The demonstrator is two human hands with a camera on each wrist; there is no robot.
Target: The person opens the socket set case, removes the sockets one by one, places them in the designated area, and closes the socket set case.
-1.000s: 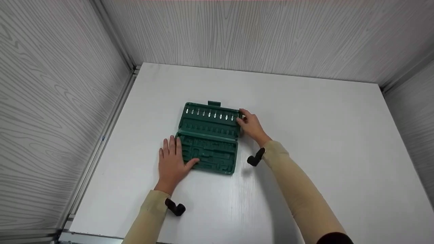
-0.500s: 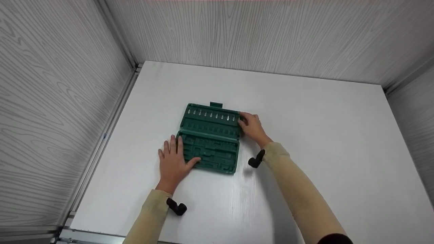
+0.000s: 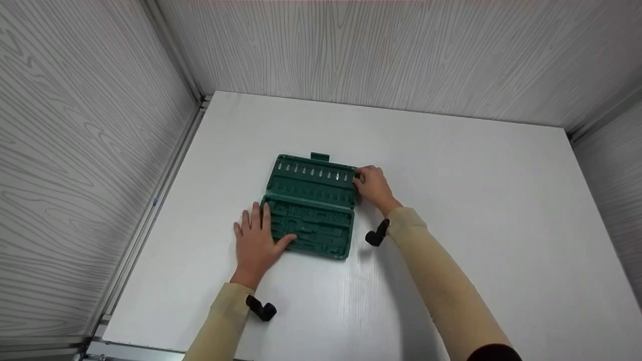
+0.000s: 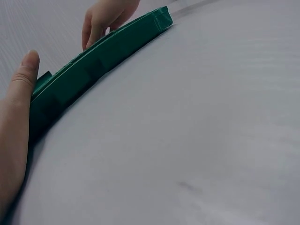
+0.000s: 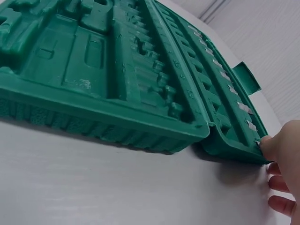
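A green plastic bit case [image 3: 311, 205] lies unfolded flat on the white table. Along its far half runs a row of silver screwdriver bits [image 3: 312, 171]; moulded hollows fill the near half. My left hand [image 3: 256, 248] rests at the near half's left side, fingers straight, its thumb [image 4: 24, 77] against the near edge. At the far half's right end, my right hand [image 3: 373, 185] grips the rim. Its thumb [image 5: 269, 146] lies over the inside edge, touching or covering the endmost bit, while other fingers curl outside below. The index fingertip is hidden in the right wrist view.
The white table [image 3: 476, 210] stretches out around the case. Grained panels stand at the back [image 3: 391, 55] and left [image 3: 75, 150]. A latch tab [image 3: 320, 156] sticks out from the case's far edge, and a metal rail [image 3: 150, 210] borders the table's left.
Over the last second, the right index finger has drawn in closer to the thumb at the case's right end. The left hand keeps its place; the view shifts slightly.
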